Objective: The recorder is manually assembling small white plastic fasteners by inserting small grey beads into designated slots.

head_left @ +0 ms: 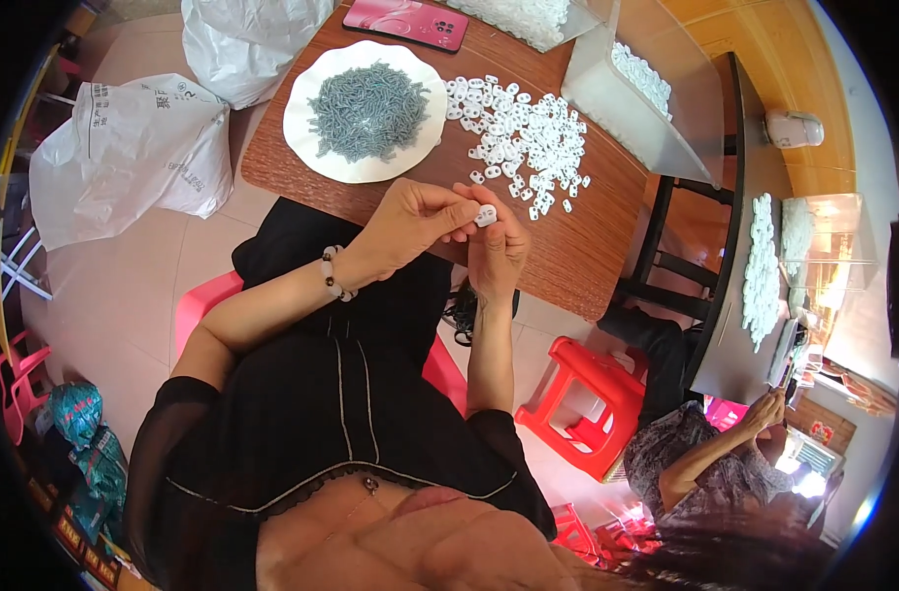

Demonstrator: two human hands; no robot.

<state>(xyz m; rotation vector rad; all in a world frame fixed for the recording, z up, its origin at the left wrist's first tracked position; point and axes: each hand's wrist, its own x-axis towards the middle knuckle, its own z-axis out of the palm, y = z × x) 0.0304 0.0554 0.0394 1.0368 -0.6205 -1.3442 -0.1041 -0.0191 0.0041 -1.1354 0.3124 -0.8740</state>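
Observation:
Both my hands meet just past the table's near edge around a small white plastic piece (486, 216) with dark openings in its face. My left hand (410, 225), with a beaded bracelet at its wrist, pinches the piece from the left. From the other side, the fingers of my right hand (499, 251) close on it. Whether anything smaller sits between the fingertips is hidden. Beyond my left hand stands a white scalloped plate (301, 138) heaped with small grey screws (370, 110). Loose white plastic pieces (533, 138) of the same kind lie spread beside the plate.
A pink phone (407, 24) lies at the table's far edge. Clear bins (607, 94) of white pieces stand far right. White sacks (134, 148) are on the floor at left. A red stool (587, 409) stands at right, near another person (705, 458) at a dark table (730, 325).

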